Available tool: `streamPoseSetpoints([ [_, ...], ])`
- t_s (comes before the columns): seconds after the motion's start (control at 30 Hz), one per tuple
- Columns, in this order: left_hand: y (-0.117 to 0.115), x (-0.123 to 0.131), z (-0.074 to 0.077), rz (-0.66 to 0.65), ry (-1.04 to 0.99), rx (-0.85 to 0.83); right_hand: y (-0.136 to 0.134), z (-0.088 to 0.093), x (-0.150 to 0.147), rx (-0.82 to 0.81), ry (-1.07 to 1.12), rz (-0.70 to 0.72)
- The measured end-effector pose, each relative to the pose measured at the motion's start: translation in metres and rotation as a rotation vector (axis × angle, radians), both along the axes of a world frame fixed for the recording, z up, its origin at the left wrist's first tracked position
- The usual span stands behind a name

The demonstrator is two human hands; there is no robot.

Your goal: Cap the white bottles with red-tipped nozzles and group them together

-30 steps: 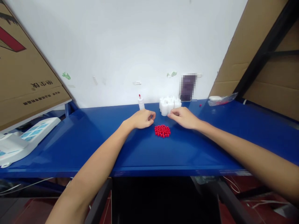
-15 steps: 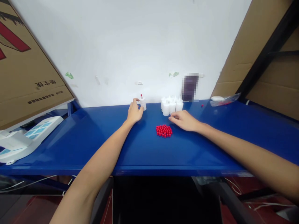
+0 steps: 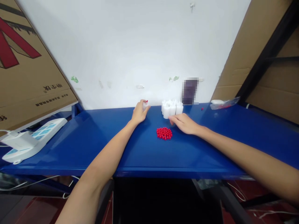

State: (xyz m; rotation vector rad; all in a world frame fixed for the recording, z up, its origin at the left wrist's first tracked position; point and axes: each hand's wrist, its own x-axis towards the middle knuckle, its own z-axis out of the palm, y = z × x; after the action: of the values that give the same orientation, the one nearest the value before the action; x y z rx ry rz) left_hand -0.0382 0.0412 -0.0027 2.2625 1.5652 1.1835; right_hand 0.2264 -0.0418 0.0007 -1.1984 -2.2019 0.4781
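My left hand is wrapped round a small white squeeze bottle with a red tip cap, at the back of the blue table near the wall. The bottle leans to the right and my fingers hide most of it. A group of white squeeze bottles without red caps stands upright right of the middle. Just in front of them is my right hand, its fingers pressed together; whatever they may hold is hidden. Many small red caps lie in a flat cluster to the left of my right hand.
A white power strip with a plugged-in adapter lies on the left of the blue table. Large cardboard leans at the left. At the back right are a clear plastic bag, a loose red cap and a blurred dark patch.
My left hand has closed round the capped bottle, which stood upright before and now tilts to the right. My right hand stays near the bottle group. The view has shifted slightly.
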Motion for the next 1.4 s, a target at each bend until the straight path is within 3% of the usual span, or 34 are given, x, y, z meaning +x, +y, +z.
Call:
streamPoseSetpoints([
  [0.2, -0.005, -0.006, 0.005, 0.034, 0.043, -0.018, 0.001, 0.002, 0.001, 0.021, -0.015, -0.039],
  [0.57, -0.002, -0.011, 0.003, -0.075, -0.192, -0.114, -0.002, 0.003, 0.001, 0.136, 0.04, -0.067],
  [0.83, -0.006, -0.016, 0.005, -0.02, -0.268, -0.151, -0.001, 0.003, 0.0, 0.116, -0.079, -0.099],
  [1.13, 0.002, -0.028, -0.004, -0.012, -0.213, 0.006, -0.005, 0.005, -0.004, 0.088, -0.116, -0.069],
  [1.2, 0.004, -0.027, -0.007, -0.049, -0.224, 0.011, -0.004, 0.003, -0.004, 0.09, -0.11, -0.064],
  [1.4, 0.009, -0.013, -0.013, -0.316, -0.264, -0.199, 0.0, -0.001, -0.004, 0.111, -0.093, -0.11],
])
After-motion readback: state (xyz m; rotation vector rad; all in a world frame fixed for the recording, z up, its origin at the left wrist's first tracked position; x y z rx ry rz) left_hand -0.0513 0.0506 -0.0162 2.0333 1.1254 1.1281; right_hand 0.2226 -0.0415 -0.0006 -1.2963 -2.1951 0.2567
